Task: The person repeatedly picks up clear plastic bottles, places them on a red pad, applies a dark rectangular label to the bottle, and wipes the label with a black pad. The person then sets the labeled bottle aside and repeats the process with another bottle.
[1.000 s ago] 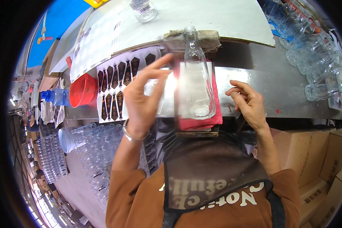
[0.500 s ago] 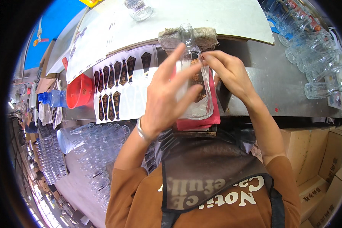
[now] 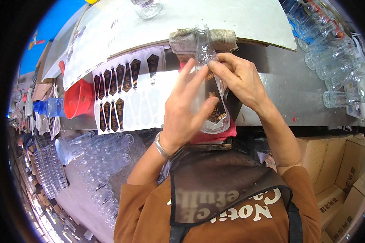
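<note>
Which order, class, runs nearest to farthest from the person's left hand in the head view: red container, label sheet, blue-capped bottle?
1. Label sheet: just left of the left hand.
2. Red container: left of the sheet.
3. Blue-capped bottle: leftmost, beyond the container.

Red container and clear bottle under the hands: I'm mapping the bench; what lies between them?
In the head view: the white label sheet beside the red container, then the left hand at the clear bottle.
</note>
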`<state>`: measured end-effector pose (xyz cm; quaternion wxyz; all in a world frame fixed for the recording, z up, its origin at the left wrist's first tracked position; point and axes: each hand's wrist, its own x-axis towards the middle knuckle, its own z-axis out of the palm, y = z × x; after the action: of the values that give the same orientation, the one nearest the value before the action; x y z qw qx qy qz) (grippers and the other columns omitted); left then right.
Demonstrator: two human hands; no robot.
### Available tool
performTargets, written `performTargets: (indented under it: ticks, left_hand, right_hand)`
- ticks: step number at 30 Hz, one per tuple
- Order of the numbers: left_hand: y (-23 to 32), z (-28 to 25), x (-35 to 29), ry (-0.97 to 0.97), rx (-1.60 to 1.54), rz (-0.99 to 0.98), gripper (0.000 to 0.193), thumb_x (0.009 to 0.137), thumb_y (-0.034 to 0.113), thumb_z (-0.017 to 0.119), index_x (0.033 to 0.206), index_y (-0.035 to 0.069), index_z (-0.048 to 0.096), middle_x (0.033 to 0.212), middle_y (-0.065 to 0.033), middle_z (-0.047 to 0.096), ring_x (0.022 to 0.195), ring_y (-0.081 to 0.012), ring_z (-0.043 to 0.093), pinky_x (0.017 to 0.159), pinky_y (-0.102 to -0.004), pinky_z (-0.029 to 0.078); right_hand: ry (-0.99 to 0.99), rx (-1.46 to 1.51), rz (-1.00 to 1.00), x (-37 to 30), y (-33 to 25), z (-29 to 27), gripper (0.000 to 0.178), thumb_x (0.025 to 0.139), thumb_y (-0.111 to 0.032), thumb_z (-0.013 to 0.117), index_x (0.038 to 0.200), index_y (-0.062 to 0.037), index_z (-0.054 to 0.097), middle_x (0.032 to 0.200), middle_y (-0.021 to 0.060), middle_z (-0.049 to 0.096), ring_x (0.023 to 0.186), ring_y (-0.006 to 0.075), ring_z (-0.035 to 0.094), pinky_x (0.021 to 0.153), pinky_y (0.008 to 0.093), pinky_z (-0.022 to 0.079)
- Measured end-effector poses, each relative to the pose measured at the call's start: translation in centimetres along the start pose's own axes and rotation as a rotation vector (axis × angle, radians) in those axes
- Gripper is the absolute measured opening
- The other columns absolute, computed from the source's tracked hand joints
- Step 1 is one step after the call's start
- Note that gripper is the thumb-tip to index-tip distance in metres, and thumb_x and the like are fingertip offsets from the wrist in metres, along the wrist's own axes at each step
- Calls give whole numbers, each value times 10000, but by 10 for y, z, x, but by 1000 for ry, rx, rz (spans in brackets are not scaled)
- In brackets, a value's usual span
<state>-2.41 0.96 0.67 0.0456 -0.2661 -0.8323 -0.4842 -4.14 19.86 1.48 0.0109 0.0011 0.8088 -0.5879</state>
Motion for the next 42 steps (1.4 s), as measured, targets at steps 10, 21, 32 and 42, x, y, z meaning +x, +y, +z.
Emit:
performTargets:
  ticks: [10,21,32,42]
  left_hand:
    - [1,2,5,26,29,18,622,800,128,783,1375,20,571,1445,-296,470,1182,-410,617,965,-423,517]
    - [3,3,6,24,-43,-44,685,806,127,788,1435,58,524,1460,-258,465,1197,-350,609,945,-423,530]
    - [4,-1,-42,-101,-662,-447,803,907,23,681,1569,-14,228,1513,-243,417,1370,-319,471,1087,-415,435]
    - [-3,8,-34,-36,-718,-435,643,950,76,681,1491,-74,368,1385,-191,530,1213,-239,582,1015,-363,492]
  right_hand:
    - [14,8,-15,4,3,1,484,941,-372,639,1084,88,685,964,240,734,969,312,735,824,353,555]
    - [-52,114,37,4,8,-5,500,936,-370,658,1141,87,666,981,224,741,948,250,730,828,342,546]
    - [-131,73,76,-88,9,-7,678,873,-301,741,1394,55,495,1096,194,716,715,206,663,736,337,538]
    - [-39,188,68,-78,25,6,533,949,-301,683,1333,43,547,1065,190,707,849,174,657,756,303,524]
